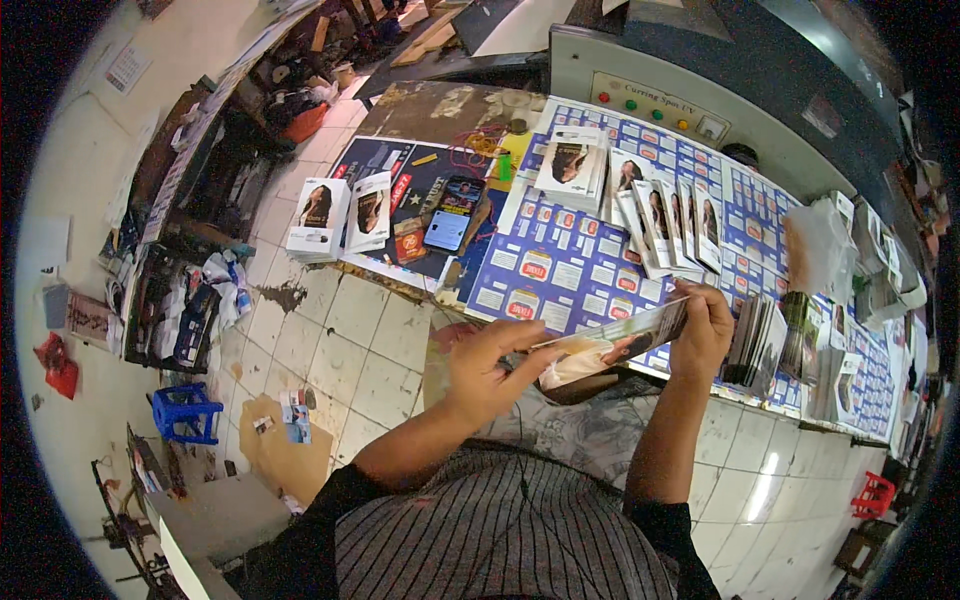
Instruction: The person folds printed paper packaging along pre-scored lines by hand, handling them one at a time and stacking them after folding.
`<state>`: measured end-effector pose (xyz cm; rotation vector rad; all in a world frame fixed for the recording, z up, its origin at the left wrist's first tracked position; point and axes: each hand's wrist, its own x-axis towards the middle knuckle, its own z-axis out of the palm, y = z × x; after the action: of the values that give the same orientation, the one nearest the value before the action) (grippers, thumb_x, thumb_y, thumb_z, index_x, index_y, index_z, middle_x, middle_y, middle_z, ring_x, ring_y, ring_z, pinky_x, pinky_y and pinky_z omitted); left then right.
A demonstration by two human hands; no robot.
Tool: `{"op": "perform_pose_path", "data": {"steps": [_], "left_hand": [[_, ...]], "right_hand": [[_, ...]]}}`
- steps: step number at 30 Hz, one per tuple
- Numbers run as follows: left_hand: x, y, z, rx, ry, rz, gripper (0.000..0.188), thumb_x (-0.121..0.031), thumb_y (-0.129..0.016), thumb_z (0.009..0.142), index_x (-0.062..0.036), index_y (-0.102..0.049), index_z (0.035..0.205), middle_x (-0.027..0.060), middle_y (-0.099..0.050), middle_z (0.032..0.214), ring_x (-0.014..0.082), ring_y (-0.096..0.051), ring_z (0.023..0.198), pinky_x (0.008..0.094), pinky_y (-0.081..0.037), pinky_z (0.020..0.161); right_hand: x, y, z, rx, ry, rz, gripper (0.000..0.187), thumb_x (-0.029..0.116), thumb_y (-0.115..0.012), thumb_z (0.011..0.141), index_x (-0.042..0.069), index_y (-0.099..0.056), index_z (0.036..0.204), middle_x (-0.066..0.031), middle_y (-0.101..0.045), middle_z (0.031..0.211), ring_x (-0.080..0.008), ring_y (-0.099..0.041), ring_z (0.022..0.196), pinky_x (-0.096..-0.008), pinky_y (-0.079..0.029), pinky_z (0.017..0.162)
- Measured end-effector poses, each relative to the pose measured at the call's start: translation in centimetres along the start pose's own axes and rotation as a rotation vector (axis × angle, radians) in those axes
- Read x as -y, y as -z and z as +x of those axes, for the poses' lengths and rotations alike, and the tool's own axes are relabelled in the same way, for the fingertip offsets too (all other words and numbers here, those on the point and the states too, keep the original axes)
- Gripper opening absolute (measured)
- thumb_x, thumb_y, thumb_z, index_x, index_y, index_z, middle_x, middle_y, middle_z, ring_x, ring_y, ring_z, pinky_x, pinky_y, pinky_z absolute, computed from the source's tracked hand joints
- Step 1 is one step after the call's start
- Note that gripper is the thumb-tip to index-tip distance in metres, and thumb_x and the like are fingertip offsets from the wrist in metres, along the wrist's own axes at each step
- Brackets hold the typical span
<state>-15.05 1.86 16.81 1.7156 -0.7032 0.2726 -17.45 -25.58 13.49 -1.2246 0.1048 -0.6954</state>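
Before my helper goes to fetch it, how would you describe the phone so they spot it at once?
Find the work table with blue printed sheets, then the dark poster at its left end. The phone lies toward the poster's right edge. Unlike the white packs stacked to its left, it is a thin dark slab with a lit, colourful screen.

A phone [456, 212] lies on the table [437, 104], with two card piles [317, 212] to its left and more piles [576, 163] to its right. A stool [186, 411] sits on the floor [368, 322], left of the table. One card [615, 345] is between the left hand [494, 368] and right hand [704, 335].
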Motion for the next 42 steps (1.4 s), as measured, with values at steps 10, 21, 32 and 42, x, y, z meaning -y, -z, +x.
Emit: {"op": "perform_pose_path", "data": {"steps": [10,21,32,42], "left_hand": [[-0.1,-0.4,0.9,-0.027,-0.203,-0.09,0.024,0.0,-0.08,0.077,0.0024,-0.069,0.098,0.0155,-0.071,0.08,0.024,-0.067,0.066,0.0323,-0.051,0.059],[-1.1,-1.1,0.5,-0.196,-0.01,-0.126,0.02,-0.002,-0.079,0.08,0.003,-0.07,0.096,0.0164,-0.072,0.083,0.0236,-0.071,0.071,0.0304,-0.054,0.063],[1.4,-0.7,-0.3,0.014,0.046,-0.031,0.019,-0.005,-0.076,0.085,0.0011,-0.067,0.1,0.0139,-0.072,0.087,0.0207,-0.071,0.078,0.0306,-0.055,0.07],[3.6,-0.8,-0.2,-0.183,0.691,-0.327,0.021,-0.01,-0.066,0.095,0.0003,-0.067,0.114,0.001,-0.066,0.086,0.007,-0.059,0.076,0.0211,-0.048,0.069]], "right_hand": [[-0.3,0.9,-0.1,0.005,0.067,0.093,0.013,0.01,-0.068,0.093,-0.002,-0.067,0.097,-0.0156,-0.07,0.091,-0.0212,-0.068,0.081,-0.0325,-0.055,0.075],[0.1,0.8,-0.3,0.012,0.021,0.085,0.015,0.009,-0.068,0.093,-0.004,-0.068,0.1,-0.0143,-0.071,0.09,-0.0189,-0.067,0.077,-0.0307,-0.055,0.073],[-0.2,1.8,0.4,-0.037,-0.034,-0.093,0.012,0.009,-0.07,0.091,-0.001,-0.069,0.097,-0.0075,-0.07,0.087,-0.0132,-0.064,0.077,-0.0273,-0.051,0.075],[-0.2,-2.5,-1.4,-0.077,-0.05,-0.498,0.008,0.006,-0.071,0.088,0.0,-0.071,0.093,-0.0041,-0.07,0.089,-0.0111,-0.06,0.082,-0.0258,-0.047,0.077]]}}
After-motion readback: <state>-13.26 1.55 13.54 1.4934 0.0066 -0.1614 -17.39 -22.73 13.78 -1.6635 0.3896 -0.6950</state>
